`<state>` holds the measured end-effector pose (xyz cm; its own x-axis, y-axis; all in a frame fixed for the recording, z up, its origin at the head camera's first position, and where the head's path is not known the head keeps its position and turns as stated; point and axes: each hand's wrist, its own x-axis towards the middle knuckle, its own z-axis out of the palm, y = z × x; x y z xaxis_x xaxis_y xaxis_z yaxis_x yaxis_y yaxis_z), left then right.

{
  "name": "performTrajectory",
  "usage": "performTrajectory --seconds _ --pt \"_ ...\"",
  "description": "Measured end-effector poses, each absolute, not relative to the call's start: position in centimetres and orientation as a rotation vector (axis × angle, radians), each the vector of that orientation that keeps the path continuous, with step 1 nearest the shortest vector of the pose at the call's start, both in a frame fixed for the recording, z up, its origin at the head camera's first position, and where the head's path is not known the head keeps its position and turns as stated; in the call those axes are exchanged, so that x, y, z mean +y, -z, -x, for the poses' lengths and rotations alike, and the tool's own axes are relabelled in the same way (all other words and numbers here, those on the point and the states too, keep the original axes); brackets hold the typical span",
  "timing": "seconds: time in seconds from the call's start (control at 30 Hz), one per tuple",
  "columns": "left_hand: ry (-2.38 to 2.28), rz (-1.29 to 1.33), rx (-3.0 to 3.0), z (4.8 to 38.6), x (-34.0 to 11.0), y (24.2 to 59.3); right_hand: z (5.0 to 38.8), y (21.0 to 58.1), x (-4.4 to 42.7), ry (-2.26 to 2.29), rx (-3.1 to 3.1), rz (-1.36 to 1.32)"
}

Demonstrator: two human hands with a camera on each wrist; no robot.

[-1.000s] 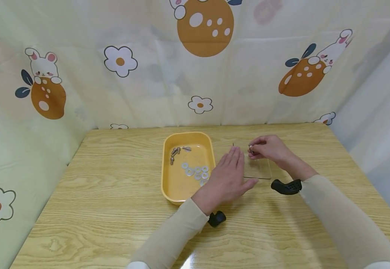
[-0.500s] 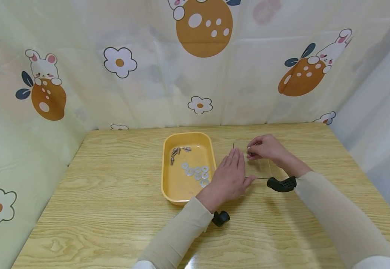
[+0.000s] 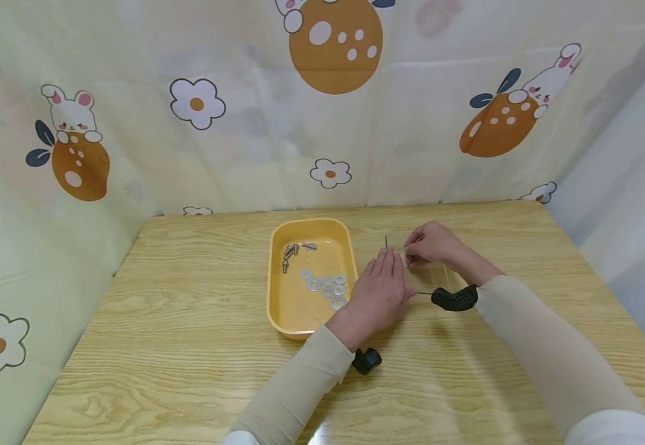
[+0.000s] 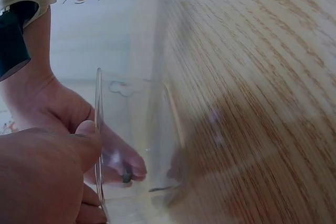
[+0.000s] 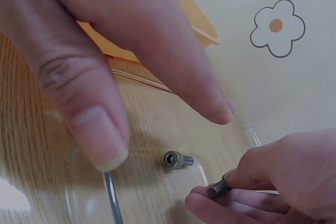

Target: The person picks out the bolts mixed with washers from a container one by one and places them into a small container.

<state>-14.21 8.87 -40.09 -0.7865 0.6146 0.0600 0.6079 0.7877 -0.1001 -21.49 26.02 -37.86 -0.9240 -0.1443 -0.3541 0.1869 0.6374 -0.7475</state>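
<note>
Shifted the right hand (image 3: 437, 244) slightly closer to the left hand (image 3: 375, 290) — pinching a dark screw (image 5: 221, 187) near a second screw (image 5: 178, 159) by the clear container (image 4: 99, 103); could not tell whether inside. Held left fingers straight, thumb apart. Probably meant fine positioning — not yet letting go.

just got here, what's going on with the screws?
A person's right hand pinches a screw close to a clear container; whether it is inside is hard to tell. The left hand lies against the container, fingers straight. A second screw appears to lie inside it. More screws and flat washers sit in the yellow tray alongside.
</note>
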Motion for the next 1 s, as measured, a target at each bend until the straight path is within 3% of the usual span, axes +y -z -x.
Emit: performTrajectory --seconds 1.0 --pt "-0.054 0.996 -2.903 14.28 8.59 39.87 21.26 37.24 26.17 1.260 2.471 -0.052"
